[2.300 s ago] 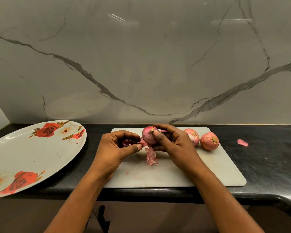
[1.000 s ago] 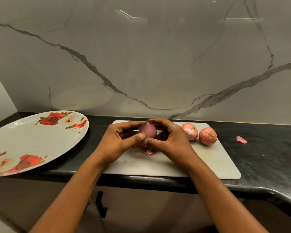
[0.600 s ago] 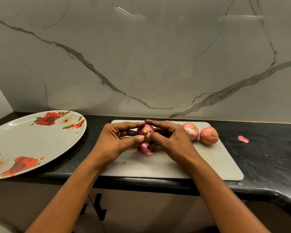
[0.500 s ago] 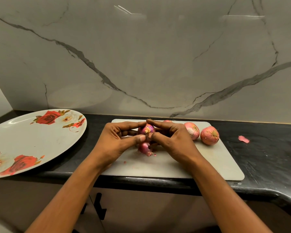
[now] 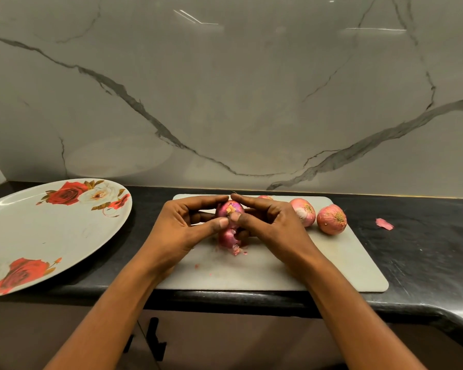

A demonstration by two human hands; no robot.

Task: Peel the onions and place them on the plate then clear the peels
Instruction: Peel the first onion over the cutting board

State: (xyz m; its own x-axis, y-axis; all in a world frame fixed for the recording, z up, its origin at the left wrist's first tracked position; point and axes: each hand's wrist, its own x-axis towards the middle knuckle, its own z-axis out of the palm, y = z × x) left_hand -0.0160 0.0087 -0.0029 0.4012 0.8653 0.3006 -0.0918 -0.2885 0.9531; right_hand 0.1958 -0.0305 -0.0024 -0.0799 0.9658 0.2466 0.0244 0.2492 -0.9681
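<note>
A purple-pink onion (image 5: 229,208) is held above the white cutting board (image 5: 345,265), with my left hand (image 5: 182,233) and my right hand (image 5: 273,228) both gripping it from either side. My thumbs meet at its near face. A strip of loose peel (image 5: 229,240) hangs below it down to the board. Two unpeeled onions (image 5: 304,211) (image 5: 331,219) lie on the board to the right, and a sliver of another shows behind my right fingers. The large white plate (image 5: 43,236) with red rose prints sits at the left, holding nothing.
A pink peel scrap (image 5: 384,224) lies on the black countertop (image 5: 425,249) to the right of the board. Small peel bits dot the board. A marble wall rises behind. The counter's front edge curves at the right; a cabinet handle (image 5: 151,340) shows below.
The onion has been turned between both hands, its root end now facing me. The hanging peel has come further off below it. The other onions have not moved.
</note>
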